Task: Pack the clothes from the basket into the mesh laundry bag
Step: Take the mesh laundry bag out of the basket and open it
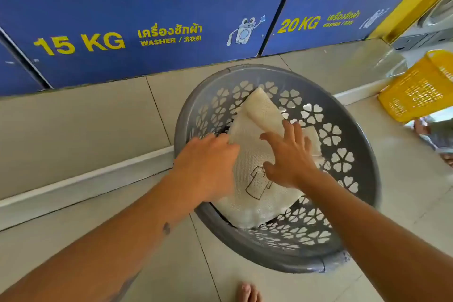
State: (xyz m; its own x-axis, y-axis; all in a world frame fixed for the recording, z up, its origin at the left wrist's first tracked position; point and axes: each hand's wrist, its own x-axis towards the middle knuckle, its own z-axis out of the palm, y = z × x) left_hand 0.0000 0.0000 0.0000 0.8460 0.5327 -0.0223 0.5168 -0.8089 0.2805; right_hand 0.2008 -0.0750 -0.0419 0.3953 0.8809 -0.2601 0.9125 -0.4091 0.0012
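Note:
A round grey basket (353, 144) with flower-shaped cut-outs stands on the tiled floor. Inside it lies a folded white mesh laundry bag (250, 154) printed with a shirt outline, its top corner folded over. My left hand (208, 167) grips the bag's left edge with curled fingers. Spread fingers of my right hand (286, 154) rest flat on the bag's right side, holding nothing. The bag covers whatever lies beneath it, so no clothes show in the basket.
Blue washer fronts (147, 32) marked 15 KG and 20 KG line the far side above a low step (85, 176). A yellow basket (421, 86) sits at the right. My bare toes (247, 292) show at the bottom edge.

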